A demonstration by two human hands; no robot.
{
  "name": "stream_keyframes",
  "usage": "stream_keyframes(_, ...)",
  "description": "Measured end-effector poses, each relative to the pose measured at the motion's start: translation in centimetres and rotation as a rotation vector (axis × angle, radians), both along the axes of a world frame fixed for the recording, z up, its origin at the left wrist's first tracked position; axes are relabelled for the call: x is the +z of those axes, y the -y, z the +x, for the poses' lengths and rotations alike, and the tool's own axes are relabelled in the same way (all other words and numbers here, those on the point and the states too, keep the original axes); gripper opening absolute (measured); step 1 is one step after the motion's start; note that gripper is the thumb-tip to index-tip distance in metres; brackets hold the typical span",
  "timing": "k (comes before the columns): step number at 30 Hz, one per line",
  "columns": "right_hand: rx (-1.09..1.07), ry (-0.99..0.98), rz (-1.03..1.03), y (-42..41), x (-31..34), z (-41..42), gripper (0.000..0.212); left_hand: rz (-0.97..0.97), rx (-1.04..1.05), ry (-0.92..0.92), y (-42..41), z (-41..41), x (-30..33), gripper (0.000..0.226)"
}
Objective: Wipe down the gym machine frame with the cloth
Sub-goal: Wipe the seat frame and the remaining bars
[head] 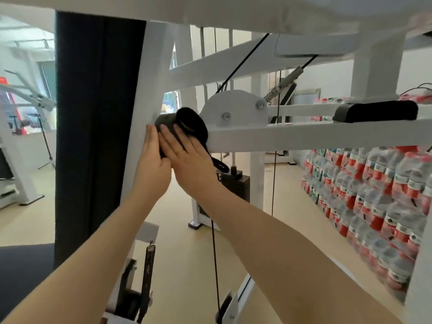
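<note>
Both hands are up at the joint where the slanted white post (145, 108) of the frame meets the long horizontal bar (304, 134), and the dark cloth (187, 123) is bunched right on that corner, pressed against the metal. By my read the wipe is in the middle of things: the cloth sits on one spot only, and nothing on the white paint tells clean from dusty, so I cannot say how much is already covered. Plenty looks left to do, judging by the frame in sight: the long bar running right toward the black pad (376, 111), the pulley plate (233, 108) just beside the cloth, the upper crossbeams, the lower legs.

Now the grip. The right hand (187, 160) lies flat over the cloth, fingers straight and spread, pressing rather than clutching. The left hand (152, 160) stands just beside it, fingers straight and pointing up, fingertips touching the cloth's left edge and the post. Neither hand is clenched. A loose tail of cloth hangs below the bar, to the right of the right hand
</note>
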State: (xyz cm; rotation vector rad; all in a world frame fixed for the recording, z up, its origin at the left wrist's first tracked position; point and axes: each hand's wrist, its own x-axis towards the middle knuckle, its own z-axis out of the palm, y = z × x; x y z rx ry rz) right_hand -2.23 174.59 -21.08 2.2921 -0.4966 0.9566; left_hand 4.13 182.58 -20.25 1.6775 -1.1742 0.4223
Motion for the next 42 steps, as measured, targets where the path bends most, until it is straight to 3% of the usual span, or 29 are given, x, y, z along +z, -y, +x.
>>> stream_keyframes(4, -0.028, 0.009, -0.075, 0.3, 0.4, -1.1, 0.059, 0.090, 0.113, 0.187, 0.0, 0.5, -0.2, 0.069)
stream_keyframes(8, -0.189, 0.245, -0.179, 3.9, 0.2, -6.1, 0.047, 0.256, 0.238, 0.369, 0.1, 0.9, -0.8, 0.073)
stream_keyframes(14, -0.147, 0.293, -0.154, 4.2, 0.4, -4.3, 0.052, 0.285, 0.292, 0.386, 0.4, 0.7, -1.0, 0.078)
stream_keyframes(19, -0.117, 0.117, -0.191, 4.1, 1.3, -4.7, 0.060, 0.247, 0.314, 0.327, 0.9, -0.7, -0.9, 0.081)
stream_keyframes(22, -0.125, 0.131, -0.104, 6.1, 1.4, -8.6, 0.063, 0.200, 0.280, 0.361, 1.4, -2.1, -0.8, 0.085)
stream_keyframes(26, -0.255, 0.250, -0.103, 10.1, -0.1, -16.1, 0.059, 0.218, 0.105, 0.683, 3.1, -4.7, -1.7, 0.086)
stream_keyframes(31, -0.304, 0.316, -0.045, 10.8, 0.0, -17.6, 0.058, 0.189, 0.084, 0.618, 5.5, -6.3, -2.9, 0.080)
stream_keyframes(36, -0.142, 0.187, -0.052, 7.8, 0.4, -12.4, 0.060, 0.146, 0.084, 0.625, 5.8, -6.5, -3.0, 0.083)
stream_keyframes(42, -0.066, -0.042, 0.004, 8.8, 5.8, -11.3, 0.054, 0.073, 0.056, 0.615, 5.1, -5.8, -1.6, 0.072)
